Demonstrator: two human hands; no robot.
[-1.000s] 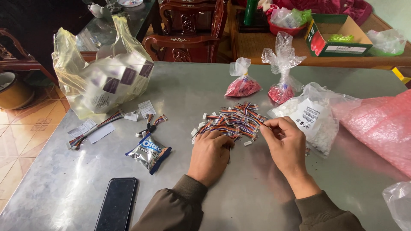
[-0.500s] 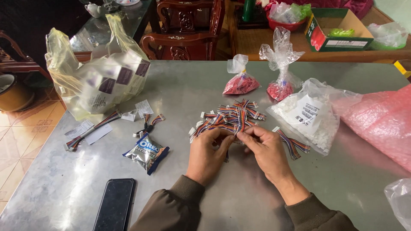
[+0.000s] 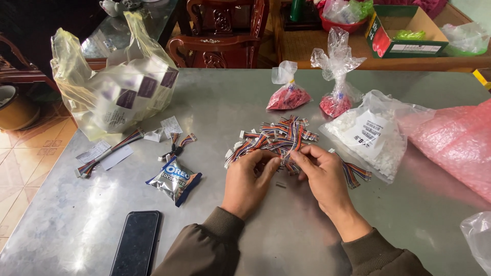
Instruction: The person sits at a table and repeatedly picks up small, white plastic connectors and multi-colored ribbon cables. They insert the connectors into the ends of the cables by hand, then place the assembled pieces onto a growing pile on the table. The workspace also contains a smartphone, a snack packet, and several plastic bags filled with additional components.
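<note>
Resting surface: grey metal table (image 3: 245,102), worn and scuffed, carrying everything listed below.
Pink bag: large crinkled pink plastic sack (image 3: 455,138) at the table's right edge, well apart from the hands.
Yellowish bag: big translucent sack (image 3: 115,92) of small white boxes at the far left, standing upright.
White bag: clear bag of white connector housings (image 3: 371,135) just right of the wire pile, a printed label on its face.
Wire pile: heap of short multicoloured ribbon wire harnesses (image 3: 276,138) with white plugs, mid-table, directly beyond both hands.
Right hand (image 3: 322,176): fingers curled, thumb and forefinger pinching a harness at the pile's near edge.
Left hand (image 3: 249,176): fingers bent together, tips meeting the right hand's at the same harness; whether it truly grips cannot be told.
Phone: black smartphone (image 3: 135,243) lying face up near the front left edge.
Red bags: two knotted clear bags of red parts (image 3: 289,97) behind the pile.
Snack: small blue cookie packet (image 3: 174,179) left of the left hand.
Loose harnesses: a few stray wire sets (image 3: 176,148) beside paper slips, further left.
</note>
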